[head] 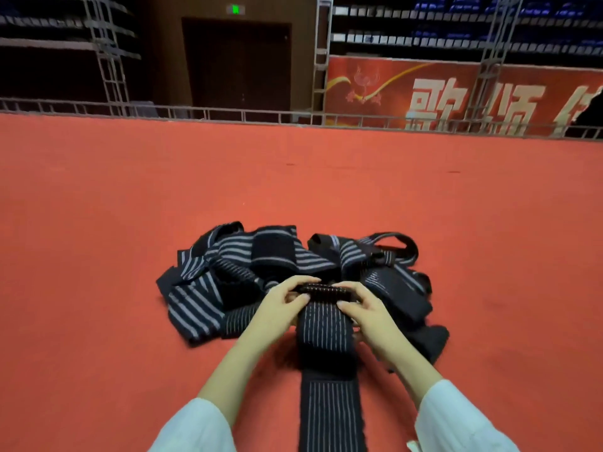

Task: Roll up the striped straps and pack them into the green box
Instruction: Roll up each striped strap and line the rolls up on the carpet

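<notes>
A heap of black straps with pale stripes [228, 265] lies on the red carpet. One striped strap [323, 331] runs from the heap toward me, down to the bottom edge of the view. Its far end is folded into a small tight roll [324, 291]. My left hand [284, 305] pinches the left side of that roll with curled fingers. My right hand [362, 309] pinches its right side the same way. No green box is in view.
Red carpet [130, 207] stretches wide on all sides of the heap. A low metal truss rail [228, 114] bounds its far edge. Behind it stand a dark door [236, 63], upright trusses and a red banner [456, 96].
</notes>
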Action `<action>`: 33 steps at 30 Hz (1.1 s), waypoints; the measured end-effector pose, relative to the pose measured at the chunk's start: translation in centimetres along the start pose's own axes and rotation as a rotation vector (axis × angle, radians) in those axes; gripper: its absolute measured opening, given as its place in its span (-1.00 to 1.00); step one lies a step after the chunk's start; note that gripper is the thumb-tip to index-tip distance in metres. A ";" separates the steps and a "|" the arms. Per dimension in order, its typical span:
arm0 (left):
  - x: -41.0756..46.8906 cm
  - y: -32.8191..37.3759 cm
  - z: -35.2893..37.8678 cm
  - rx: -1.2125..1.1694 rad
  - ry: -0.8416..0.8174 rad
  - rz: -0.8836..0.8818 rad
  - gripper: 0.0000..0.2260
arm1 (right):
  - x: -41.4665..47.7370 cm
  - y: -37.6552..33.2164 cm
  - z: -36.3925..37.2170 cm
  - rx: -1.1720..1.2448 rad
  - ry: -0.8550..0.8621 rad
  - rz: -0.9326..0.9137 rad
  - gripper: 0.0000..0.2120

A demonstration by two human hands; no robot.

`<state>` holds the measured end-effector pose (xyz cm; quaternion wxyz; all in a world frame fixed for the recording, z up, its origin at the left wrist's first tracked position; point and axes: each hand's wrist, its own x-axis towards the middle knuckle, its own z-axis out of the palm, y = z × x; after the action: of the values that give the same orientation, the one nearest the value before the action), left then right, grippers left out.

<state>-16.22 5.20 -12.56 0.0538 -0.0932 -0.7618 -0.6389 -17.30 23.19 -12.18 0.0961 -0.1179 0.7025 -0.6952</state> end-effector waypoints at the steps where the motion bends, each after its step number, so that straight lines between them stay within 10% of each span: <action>1: 0.0 -0.6 0.3 0.013 0.016 0.012 -0.68 | 0.2 0.9 0.0 0.020 0.024 0.007 -0.73; 16: 0.8 -3.9 2.0 -0.129 0.113 -0.046 -0.95 | 2.1 5.2 -1.1 0.157 0.044 -0.096 -0.77; 20: 0.7 -4.0 2.0 -0.241 0.097 -0.123 -0.71 | 2.2 5.5 -1.2 0.219 0.063 -0.054 -0.72; 33: -0.2 -2.9 1.6 -0.105 0.061 -0.014 -0.79 | 0.8 4.9 -1.0 0.141 0.067 0.004 -0.85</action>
<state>-16.60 6.31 -15.70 0.0675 -0.0711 -0.7259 -0.6808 -18.52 23.91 -17.04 0.0821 -0.0859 0.6549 -0.7463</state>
